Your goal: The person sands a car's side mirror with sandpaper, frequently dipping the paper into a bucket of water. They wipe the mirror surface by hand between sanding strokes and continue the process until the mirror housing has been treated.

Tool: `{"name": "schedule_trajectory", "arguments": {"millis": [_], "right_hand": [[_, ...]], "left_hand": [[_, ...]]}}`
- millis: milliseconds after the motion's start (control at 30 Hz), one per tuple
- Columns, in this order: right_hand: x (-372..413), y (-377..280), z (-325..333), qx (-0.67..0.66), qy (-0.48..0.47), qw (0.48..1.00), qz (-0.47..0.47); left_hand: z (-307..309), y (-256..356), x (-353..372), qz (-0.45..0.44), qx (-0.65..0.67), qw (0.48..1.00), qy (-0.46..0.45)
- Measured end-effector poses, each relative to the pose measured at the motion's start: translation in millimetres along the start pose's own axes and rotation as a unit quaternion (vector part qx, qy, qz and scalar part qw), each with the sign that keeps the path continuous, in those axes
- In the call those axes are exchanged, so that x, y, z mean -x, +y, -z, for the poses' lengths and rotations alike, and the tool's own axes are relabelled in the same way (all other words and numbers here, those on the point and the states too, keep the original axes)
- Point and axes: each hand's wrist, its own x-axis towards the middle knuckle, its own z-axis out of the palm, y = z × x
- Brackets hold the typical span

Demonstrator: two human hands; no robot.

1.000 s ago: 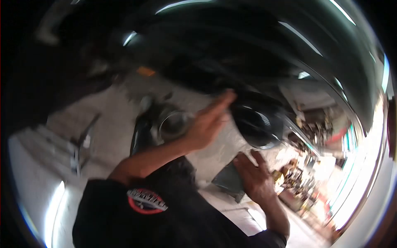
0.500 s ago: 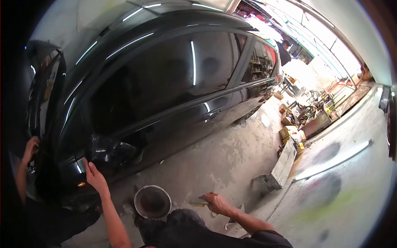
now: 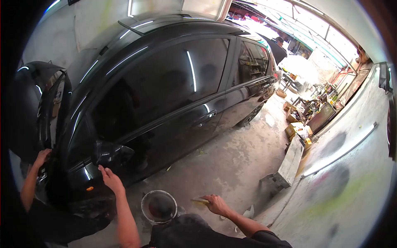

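Observation:
A black car (image 3: pixel 173 124) fills the left and middle of the head view. My left hand (image 3: pixel 111 180) is held with fingers stretched out beside its front side. The fingertips overlap the area just below the side mirror (image 3: pixel 111 153), which looks wrapped in shiny film. An orange side lamp (image 3: pixel 89 188) shows left of my wrist. In my right hand (image 3: pixel 218 206) is a flat, yellowish pad (image 3: pixel 200 201), gripped at one end above the floor. Between my arms, close to my knees, stands a round bucket (image 3: pixel 159 191) with a dark inside.
Another person's hand (image 3: pixel 43 157) rests at the edge of the raised hood (image 3: pixel 31 107) on the far left. To the right are a grey bench-like stand (image 3: pixel 289 163), cardboard boxes (image 3: pixel 295 129) and a paint-stained wall (image 3: pixel 351 182). A person (image 3: pixel 278 45) is behind the car.
The view has tilted and shifted, so more of the roof and hood shows. My left hand has moved slightly right, closer under the mirror. The right hand still holds the pad.

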Motion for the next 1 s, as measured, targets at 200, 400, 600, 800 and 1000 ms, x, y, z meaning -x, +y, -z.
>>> {"name": "schedule_trajectory", "arguments": {"millis": [200,400,600,800,1000], "right_hand": [[-2.8,-25.6,-17.9,-0.022,0.019,0.999,0.02],[-0.2,-64.1,-31.3,-0.04,0.039,0.998,0.032],[-8.5,-68.3,-67.5,-0.193,0.061,0.979,-0.004],[-57.3,-151.6,-43.6,-0.116,-0.038,0.992,0.038],[-163.7,-195.2,-43.6,-0.19,-0.019,0.973,0.13]], "left_hand": [[1.1,18.8,49.5,-0.072,-0.016,0.991,-0.113],[30.7,22.6,37.8,-0.142,-0.019,0.982,-0.119],[23.6,29.4,11.8,-0.218,-0.151,0.958,-0.11],[13.1,21.4,52.3,-0.226,-0.094,0.962,-0.119],[18.4,-0.4,96.8,-0.255,-0.054,0.939,-0.224]]}}
